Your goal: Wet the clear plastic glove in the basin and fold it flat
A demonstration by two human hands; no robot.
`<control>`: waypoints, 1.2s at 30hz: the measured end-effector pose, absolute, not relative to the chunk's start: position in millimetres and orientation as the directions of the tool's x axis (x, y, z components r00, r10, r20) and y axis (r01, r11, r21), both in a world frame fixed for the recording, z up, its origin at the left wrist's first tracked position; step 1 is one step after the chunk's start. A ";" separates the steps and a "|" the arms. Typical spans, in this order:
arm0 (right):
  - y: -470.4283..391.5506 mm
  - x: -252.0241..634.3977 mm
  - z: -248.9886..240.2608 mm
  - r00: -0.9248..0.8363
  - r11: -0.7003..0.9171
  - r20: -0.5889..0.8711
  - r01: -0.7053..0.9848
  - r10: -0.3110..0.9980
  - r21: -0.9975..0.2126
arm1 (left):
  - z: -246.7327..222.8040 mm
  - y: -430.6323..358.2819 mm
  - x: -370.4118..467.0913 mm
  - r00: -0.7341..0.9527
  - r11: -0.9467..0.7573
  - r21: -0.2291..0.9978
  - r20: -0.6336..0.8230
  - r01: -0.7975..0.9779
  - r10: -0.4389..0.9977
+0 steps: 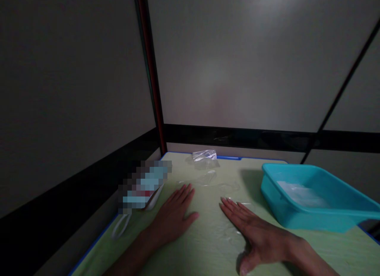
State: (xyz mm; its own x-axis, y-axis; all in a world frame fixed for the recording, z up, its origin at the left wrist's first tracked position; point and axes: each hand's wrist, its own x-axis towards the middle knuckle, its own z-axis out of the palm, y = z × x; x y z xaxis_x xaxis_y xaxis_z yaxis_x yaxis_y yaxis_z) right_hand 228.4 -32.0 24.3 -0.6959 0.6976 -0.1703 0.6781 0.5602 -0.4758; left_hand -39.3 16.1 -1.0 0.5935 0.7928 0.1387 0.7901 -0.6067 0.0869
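Observation:
My left hand [175, 212] lies flat on the pale green table top [204, 244], fingers stretched forward and thumb out to the side. To its right, my right hand [252, 228] rests with its fingers extended and its thumb spread toward me. Thin clear plastic film [209, 177] is spread on the table beyond the fingertips, and glints of it show around my right hand. How far it runs under my hands is hard to see. A crumpled clear plastic piece [204, 155] sits near the far edge.
At the right stands a turquoise plastic basin [314, 220] with a white, sheet-like item [301, 193] inside. A blurred-out object with a white loop strap [120, 226] lies by the left edge. Grey wall panels [231, 70] with black trim close off the back and left.

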 end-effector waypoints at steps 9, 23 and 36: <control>-13.3 199.4 26.8 -0.560 0.546 0.066 0.765 0.826 -0.340 | -6.0 18.8 -38.6 0.593 -0.610 0.089 0.162 0.788 0.789; 9.5 196.0 -0.8 -0.344 0.352 0.075 0.904 0.936 -0.243 | -4.5 17.2 -38.7 0.583 -0.599 0.107 0.148 0.794 0.799; 15.5 222.8 -3.7 -0.248 0.244 0.016 0.936 0.969 -0.256 | -4.4 17.5 -39.8 0.570 -0.583 0.118 0.126 0.804 0.812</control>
State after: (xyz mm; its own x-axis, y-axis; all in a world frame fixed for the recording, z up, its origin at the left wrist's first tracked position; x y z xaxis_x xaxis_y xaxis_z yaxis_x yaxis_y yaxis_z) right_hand 222.8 15.5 -3.7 -0.2480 0.9686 0.0164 0.9355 0.2439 -0.2556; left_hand -39.8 17.5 -4.4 0.5700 0.8120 0.1259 0.8040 -0.5827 0.1184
